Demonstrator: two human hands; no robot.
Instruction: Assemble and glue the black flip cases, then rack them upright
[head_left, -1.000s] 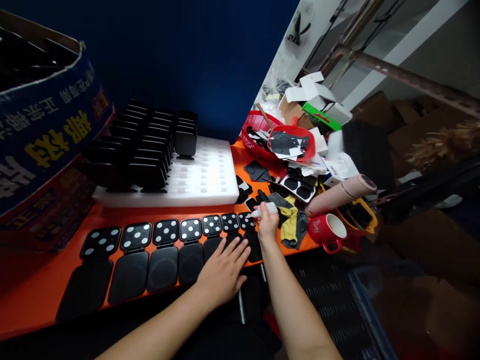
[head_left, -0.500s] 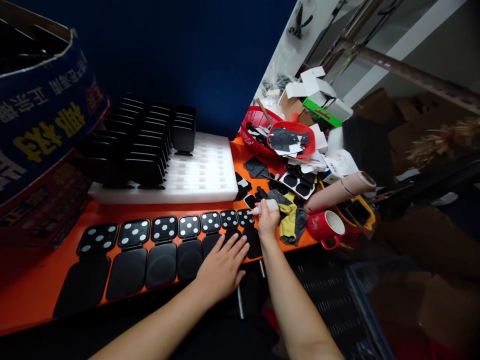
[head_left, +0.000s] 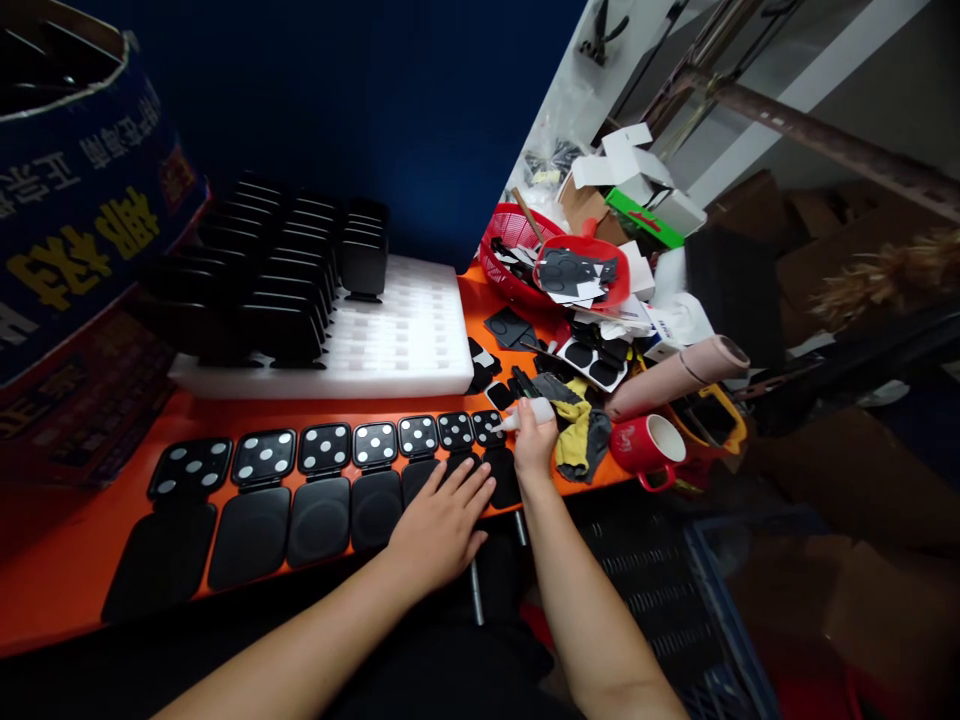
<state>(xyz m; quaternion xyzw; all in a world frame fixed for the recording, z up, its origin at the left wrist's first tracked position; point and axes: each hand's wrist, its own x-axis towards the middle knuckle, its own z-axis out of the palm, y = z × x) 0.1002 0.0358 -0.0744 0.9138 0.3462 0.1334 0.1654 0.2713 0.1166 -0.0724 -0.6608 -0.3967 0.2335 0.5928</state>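
Along the front of the orange table lies a row of several opened black cases, their upper halves dotted with pale round spots, such as the case half (head_left: 264, 457) on the left side. My right hand (head_left: 534, 440) is closed round a small white bottle (head_left: 541, 409), its thin nozzle at the rightmost dotted half (head_left: 487, 428). Flat and with fingers spread, my left hand (head_left: 439, 522) rests over the lower halves near the right end of the row, partly hiding them. The lower half (head_left: 376, 508) just left of it shows a faint round outline.
Black pieces stand upright on a white foam block (head_left: 405, 335) behind the row. A blue printed carton (head_left: 82, 190) is at left. At right are a red basket (head_left: 499, 270), yellow-grey gloves (head_left: 576, 440), a red mug (head_left: 637, 445) and a pink bottle (head_left: 675, 378).
The whole view has shifted slightly. Both hands keep nearly the same places on the row, and the white bottle is still held with its nozzle at the rightmost dotted half.
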